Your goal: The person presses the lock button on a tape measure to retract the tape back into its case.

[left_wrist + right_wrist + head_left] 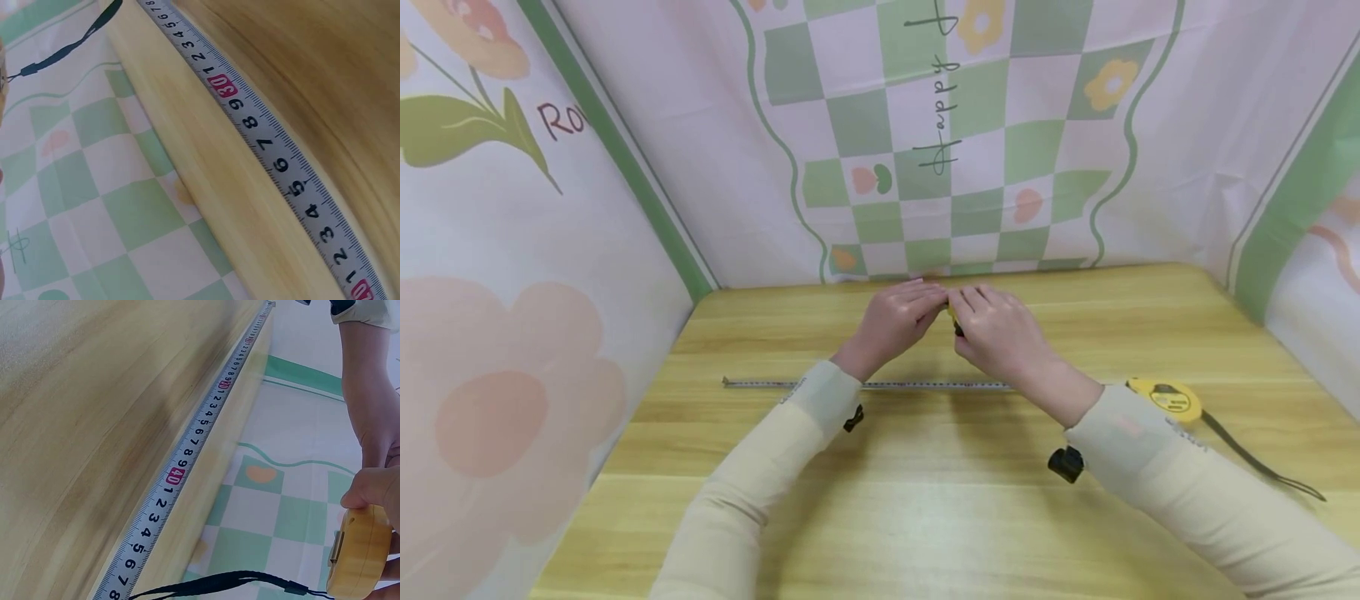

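Both hands meet near the table's far edge in the head view. My right hand [1003,329] grips a small yellow tape measure [359,553], its thumb on the top of the case. The black wrist strap [231,582] dangles from that case. From the other side, my left hand [901,315] brings thumb and fingertips together at the case's front, where they overlap the right fingers. What lies between the left fingertips is hidden. Under the forearms, an extended measuring blade [925,385] runs across the table, numbers facing up.
A second yellow tape measure [1167,400] lies at the right end of the blade, its dark strap [1262,467] trailing toward the front right. The blade's metal end hook [726,382] is at the left. Patterned cloth [895,208] hangs behind the wooden table [940,517].
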A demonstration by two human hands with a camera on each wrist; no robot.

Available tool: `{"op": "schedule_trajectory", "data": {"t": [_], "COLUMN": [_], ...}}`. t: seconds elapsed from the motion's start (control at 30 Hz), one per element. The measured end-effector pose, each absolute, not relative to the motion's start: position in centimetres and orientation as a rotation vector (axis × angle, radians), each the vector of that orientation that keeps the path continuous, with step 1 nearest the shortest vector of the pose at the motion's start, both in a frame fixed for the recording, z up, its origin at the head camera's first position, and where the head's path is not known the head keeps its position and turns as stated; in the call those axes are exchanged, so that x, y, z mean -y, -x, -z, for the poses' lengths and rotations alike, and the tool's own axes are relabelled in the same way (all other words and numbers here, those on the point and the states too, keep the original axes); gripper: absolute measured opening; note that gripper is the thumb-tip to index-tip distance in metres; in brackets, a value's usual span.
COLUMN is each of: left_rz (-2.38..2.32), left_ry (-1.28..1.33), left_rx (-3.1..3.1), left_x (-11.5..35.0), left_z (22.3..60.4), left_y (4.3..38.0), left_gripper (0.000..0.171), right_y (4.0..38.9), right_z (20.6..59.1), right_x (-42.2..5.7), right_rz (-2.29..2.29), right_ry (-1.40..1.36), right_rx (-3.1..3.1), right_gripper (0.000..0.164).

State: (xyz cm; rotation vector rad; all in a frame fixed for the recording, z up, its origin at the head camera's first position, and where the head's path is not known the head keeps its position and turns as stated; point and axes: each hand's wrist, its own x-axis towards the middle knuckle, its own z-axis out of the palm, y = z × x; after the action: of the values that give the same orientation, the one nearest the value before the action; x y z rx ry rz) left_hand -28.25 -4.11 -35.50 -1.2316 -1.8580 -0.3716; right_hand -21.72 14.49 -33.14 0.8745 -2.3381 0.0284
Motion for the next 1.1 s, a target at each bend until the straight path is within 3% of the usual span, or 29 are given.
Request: {"op": "schedule_trajectory", "data": {"t": [0.53,0.93,1.1], "left_rz": [0.561,2.246,2.627], "left_ry": [1.182,0.693,0.591], "left_rx": [1.994,2.386,2.366], "left_x": [4.1,3.0,3.1], "left_z": [36.4,36.6,36.9], "left_y": [27.4,26.8,26.8], "left_gripper": [0.024,0.033,0.032], "right_y": [21.8,21.8,21.8], "right_z": [33.3,33.4,33.5], "right_x": [-14.3,-14.2,-14.0], "right_rz": [-0.038,-0.030,-0.026], "right_ry": [-0.906,-0.903,-0.921], "right_rx": [2.317,2.341,2.315], "right_gripper": [0.052,0.051,0.052]}}
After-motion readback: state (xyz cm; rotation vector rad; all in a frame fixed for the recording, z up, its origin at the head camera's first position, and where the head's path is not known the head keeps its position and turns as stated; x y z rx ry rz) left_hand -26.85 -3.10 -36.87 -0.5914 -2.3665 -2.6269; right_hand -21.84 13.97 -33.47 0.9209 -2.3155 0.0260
